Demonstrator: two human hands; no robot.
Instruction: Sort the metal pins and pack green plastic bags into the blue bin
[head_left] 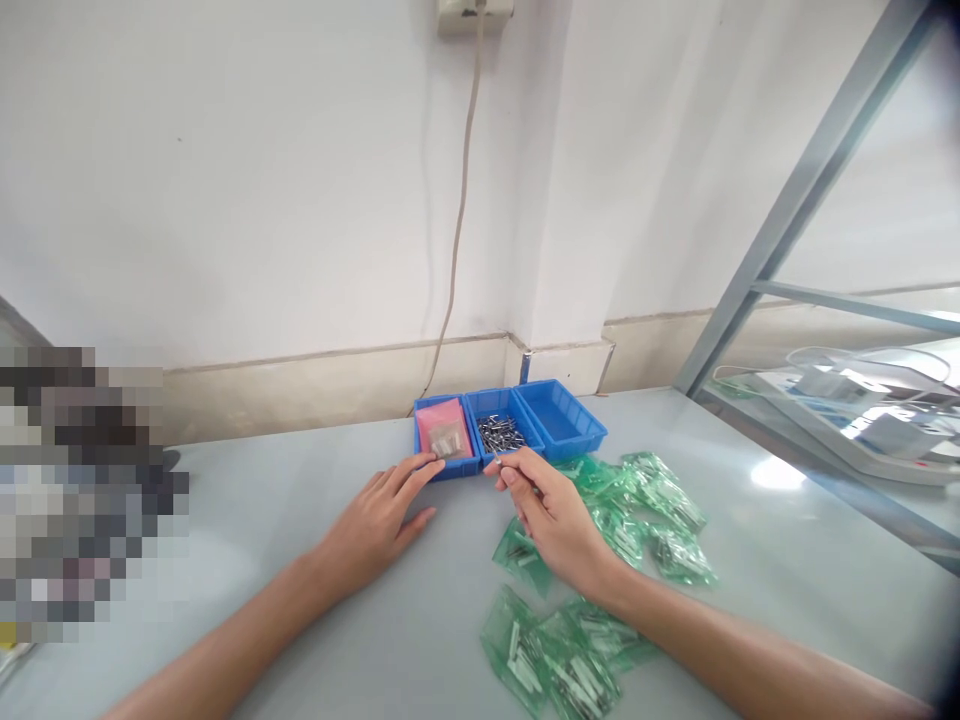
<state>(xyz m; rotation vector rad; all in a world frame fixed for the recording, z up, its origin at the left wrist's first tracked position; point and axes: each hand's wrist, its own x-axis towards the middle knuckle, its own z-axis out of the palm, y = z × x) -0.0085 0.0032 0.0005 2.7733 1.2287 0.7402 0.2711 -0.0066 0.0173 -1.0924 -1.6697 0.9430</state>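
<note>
My left hand [382, 515] lies open at the front edge of the left blue bin [457, 469], its fingers stretched out and its thumb apart. Inside that bin is a pink bag [452, 412] with a small clear packet [447, 440] of pale pieces. My right hand [544, 505] is closed in a pinch just in front of the middle blue bin [495, 397]. A small shiny metal piece [498, 462] shows between its thumb and fingertips. Several thin metal pieces, like screws or rivets [501, 432], fill the middle bin.
A third blue bin [562, 418] stands at the right of the row. Several green plastic bags [574, 665] of metal and white parts lie beside and below my right arm. A grey metal frame [795, 210] rises on the right. A cable [463, 180] hangs down the wall.
</note>
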